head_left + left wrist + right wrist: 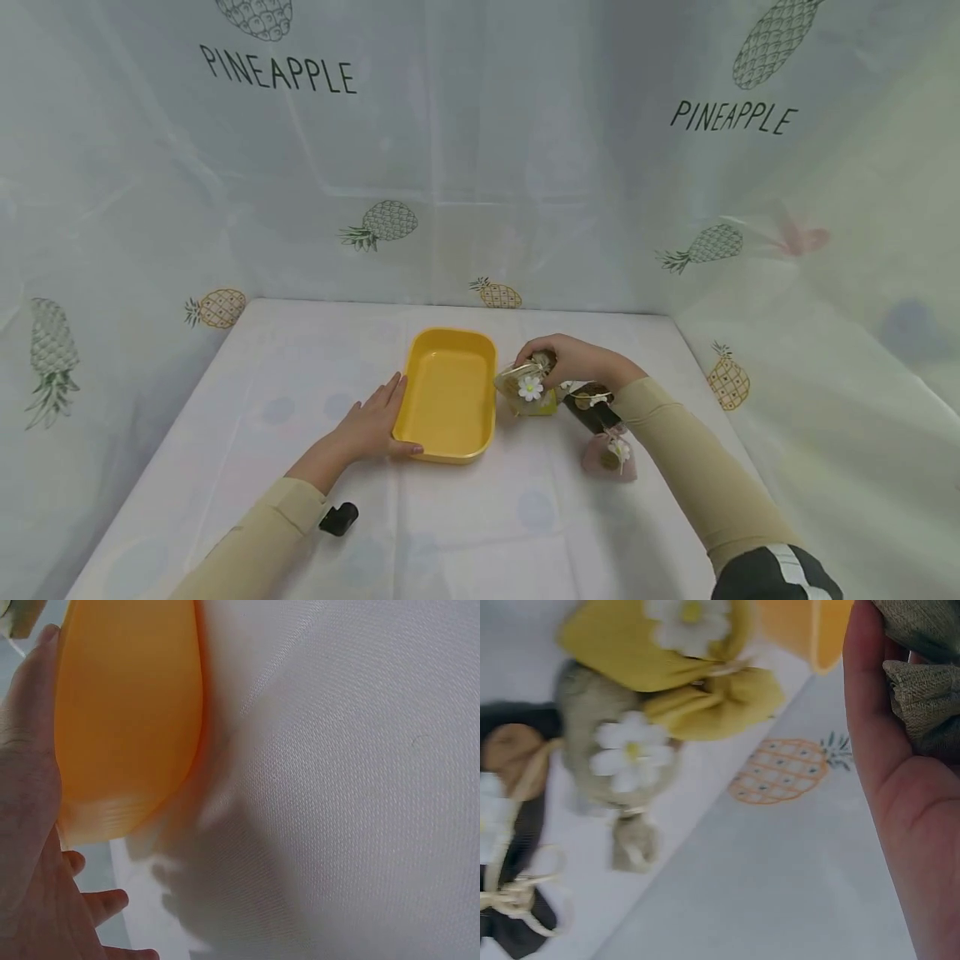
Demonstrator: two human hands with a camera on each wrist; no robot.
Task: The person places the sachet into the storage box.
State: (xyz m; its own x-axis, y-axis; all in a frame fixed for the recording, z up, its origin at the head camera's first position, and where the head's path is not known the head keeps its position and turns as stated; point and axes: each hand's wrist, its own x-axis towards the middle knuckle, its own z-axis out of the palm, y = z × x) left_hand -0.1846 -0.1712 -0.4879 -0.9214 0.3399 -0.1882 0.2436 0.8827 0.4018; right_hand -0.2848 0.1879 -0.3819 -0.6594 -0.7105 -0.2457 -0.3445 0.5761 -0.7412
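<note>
My left hand rests against the left side of a yellow plastic tray, fingers fairly straight and spread, thumb along the near end. In the left wrist view the thumb lies against the tray's outer wall. Just right of the tray, my right hand holds a small olive-green drawstring pouch by its gathered neck. Below that pouch lies a yellow pouch with a white flower. Next to it are a grey-beige flowered pouch and a black pouch.
A pink pouch with a white flower lies nearest me, under the right forearm. The white cloth-covered table meets pineapple-printed curtains at the back and sides. A small black device shows at the left wrist.
</note>
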